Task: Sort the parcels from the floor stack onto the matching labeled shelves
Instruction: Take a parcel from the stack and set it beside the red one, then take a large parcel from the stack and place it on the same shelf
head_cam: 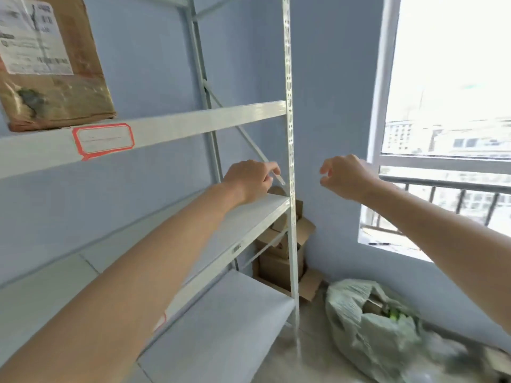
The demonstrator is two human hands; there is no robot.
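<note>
Reaching forward at about the height of the middle shelf [257, 214], both hands hold nothing. The left hand [249, 181] hangs over the right end of that shelf board, its fingers loosely curled downward just in front of the rack's slanted brace and beside the perforated front upright [289, 111]; whether the fingertips touch the brace cannot be told. The right hand [345, 176] floats in the air to the right of the upright, in front of the blue wall [326, 78], fingers and thumb bent loosely with a gap between them, gripping nothing. One parcel [52, 62], a brown cardboard box with a white shipping label on its face and glossy tape across its lower part, stands tilted on the upper shelf [193, 120] at the far left, above a red-bordered label sticker [103, 140] on the shelf's front beam; the writing on the sticker is too faint to read. The lower shelf [229, 313] shows as a pale board beneath the left forearm. Behind the rack, in the corner, a pile of opened cardboard boxes [279, 255] rests on the floor. Further right on the floor lies a crumpled pale green plastic bag [367, 324] with something brown and green inside. A window [448, 106] with a dark railing fills the right side.
</note>
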